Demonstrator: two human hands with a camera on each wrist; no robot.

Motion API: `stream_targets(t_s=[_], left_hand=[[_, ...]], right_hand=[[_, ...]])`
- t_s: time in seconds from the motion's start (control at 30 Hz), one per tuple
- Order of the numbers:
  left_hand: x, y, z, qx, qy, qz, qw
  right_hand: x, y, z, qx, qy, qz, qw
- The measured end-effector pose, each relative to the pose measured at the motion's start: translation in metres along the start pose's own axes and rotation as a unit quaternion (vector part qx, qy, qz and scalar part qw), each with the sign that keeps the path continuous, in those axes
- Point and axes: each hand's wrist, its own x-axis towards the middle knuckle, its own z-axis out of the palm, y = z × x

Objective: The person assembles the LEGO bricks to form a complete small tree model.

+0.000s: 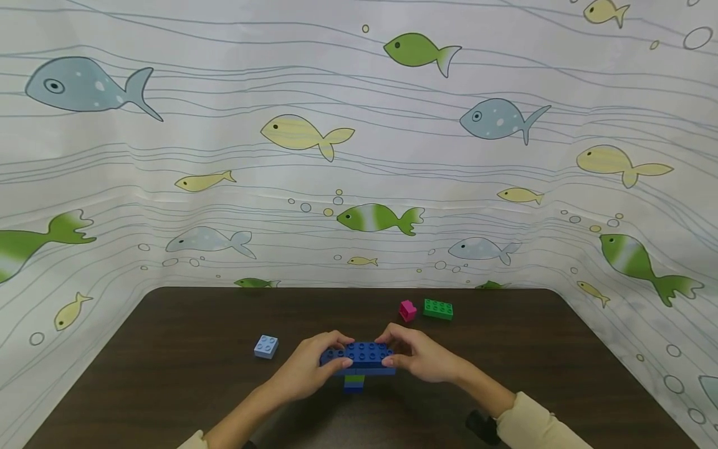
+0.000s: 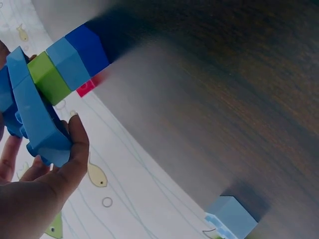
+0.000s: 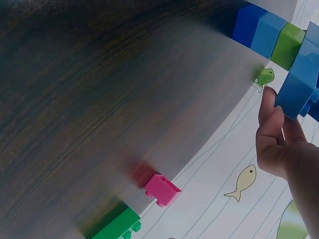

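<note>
Both hands are at a built stack of toy building bricks in the head view's lower middle. On top lies a blue brick (image 1: 367, 354) with rows of studs, over a layer of blue bricks (image 2: 40, 119). Beneath that layer a narrow column shows a green brick (image 3: 287, 46), a lighter blue brick (image 3: 268, 35) and a dark blue brick (image 3: 248, 24) at its foot. My left hand (image 1: 305, 365) pinches the left end of the blue bricks, thumb in front, fingers behind. The right hand (image 1: 423, 355) grips their right end the same way.
A light blue brick (image 1: 266, 347) lies to the left on the dark wooden table (image 1: 196, 374). Farther back on the right are a pink brick (image 1: 407, 310) and a green brick (image 1: 438, 309). A fish-patterned curtain (image 1: 303, 187) surrounds the table's back and sides.
</note>
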Motion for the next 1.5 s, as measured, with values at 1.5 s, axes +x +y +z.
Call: stream_targets(t_s=[1.5], left_hand=[[-0.006,-0.004,-0.02,0.009,0.016,-0.004,0.9998]], right_hand=[[-0.001,-0.003,-0.002,-0.012,-0.008,0.03,0.9995]])
